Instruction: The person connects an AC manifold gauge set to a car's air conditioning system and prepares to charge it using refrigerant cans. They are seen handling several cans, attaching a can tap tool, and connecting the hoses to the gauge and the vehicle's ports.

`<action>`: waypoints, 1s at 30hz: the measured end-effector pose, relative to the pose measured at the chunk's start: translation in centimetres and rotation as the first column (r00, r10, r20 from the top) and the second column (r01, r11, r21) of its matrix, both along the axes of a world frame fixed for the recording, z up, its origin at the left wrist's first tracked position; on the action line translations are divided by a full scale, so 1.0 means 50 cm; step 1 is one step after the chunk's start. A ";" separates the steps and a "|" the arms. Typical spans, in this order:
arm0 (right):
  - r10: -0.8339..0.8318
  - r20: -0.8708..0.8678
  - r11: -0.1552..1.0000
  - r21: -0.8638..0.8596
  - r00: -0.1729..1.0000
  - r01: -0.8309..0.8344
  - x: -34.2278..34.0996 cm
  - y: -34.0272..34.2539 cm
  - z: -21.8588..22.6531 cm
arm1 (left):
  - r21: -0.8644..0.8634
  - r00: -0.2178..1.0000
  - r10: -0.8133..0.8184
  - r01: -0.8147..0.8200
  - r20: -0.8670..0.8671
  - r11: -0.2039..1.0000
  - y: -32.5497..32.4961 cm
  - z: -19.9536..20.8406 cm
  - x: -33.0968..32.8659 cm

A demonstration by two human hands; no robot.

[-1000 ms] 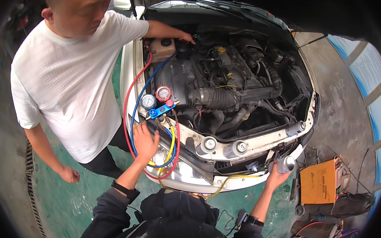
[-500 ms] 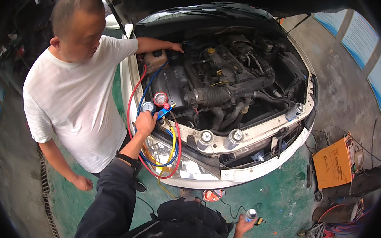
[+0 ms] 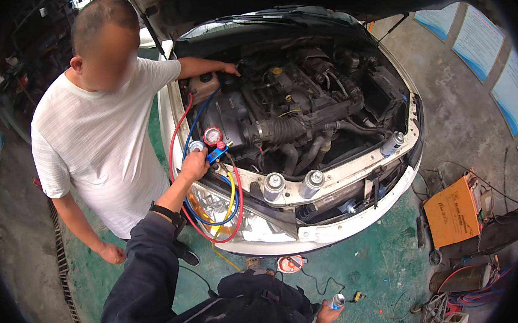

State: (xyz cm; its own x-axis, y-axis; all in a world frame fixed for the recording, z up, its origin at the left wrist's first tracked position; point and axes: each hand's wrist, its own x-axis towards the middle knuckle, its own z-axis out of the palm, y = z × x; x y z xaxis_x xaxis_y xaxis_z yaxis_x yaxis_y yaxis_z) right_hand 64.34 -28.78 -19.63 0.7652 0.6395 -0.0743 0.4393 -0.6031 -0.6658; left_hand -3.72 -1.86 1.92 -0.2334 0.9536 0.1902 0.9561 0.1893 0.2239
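Head view, left hand: the person's left hand (image 3: 195, 165), left of centre, has its fingers closed around the left end of a blue metal gauge manifold (image 3: 218, 154).
Dials: a round red-rimmed gauge (image 3: 213, 136) and a pale-faced round gauge (image 3: 195, 147) sit just above the manifold's bar.
Hoses: a red rubber hose (image 3: 172, 146), a blue rubber hose (image 3: 192, 124) and a yellow rubber hose (image 3: 231, 197) loop around the manifold.
Right hand: at lower centre-right, the right hand (image 3: 327, 315) has its fingers wrapped around a silver-and-blue cylindrical metal can (image 3: 337, 301).
Other cans: two silver cylindrical cans (image 3: 274, 188) stand side by side near centre, a third silver can (image 3: 393, 144) farther right, all along the front edge of the white car (image 3: 350, 231).
Co-worker: at upper left, a person in a white T-shirt (image 3: 99, 132) reaches one hand (image 3: 232, 69) into the dark engine bay (image 3: 299, 98).
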 end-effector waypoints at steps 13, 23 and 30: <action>0.468 -0.144 0.883 0.122 0.872 -0.454 -0.073 0.127 0.152 | -0.109 0.988 0.143 -0.136 0.064 0.985 0.010 -0.027 -0.005; 0.971 -0.202 -0.132 -0.013 -0.126 -0.991 -0.462 0.459 0.476 | -0.142 0.966 0.243 -0.254 -0.089 0.957 0.005 0.048 0.059; 0.942 -0.176 -0.262 0.145 -0.285 -0.954 -0.837 0.558 0.497 | -0.162 0.954 0.228 -0.260 -0.196 0.952 0.015 0.019 0.021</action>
State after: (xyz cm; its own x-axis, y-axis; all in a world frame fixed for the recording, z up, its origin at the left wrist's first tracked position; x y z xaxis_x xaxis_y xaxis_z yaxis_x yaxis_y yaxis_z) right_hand 22.50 -0.86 5.24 -0.8350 0.5383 -0.1138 0.3896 0.4325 -0.8131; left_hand -2.69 -1.09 2.87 -0.4423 0.8937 0.0755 0.8962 0.4437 -0.0016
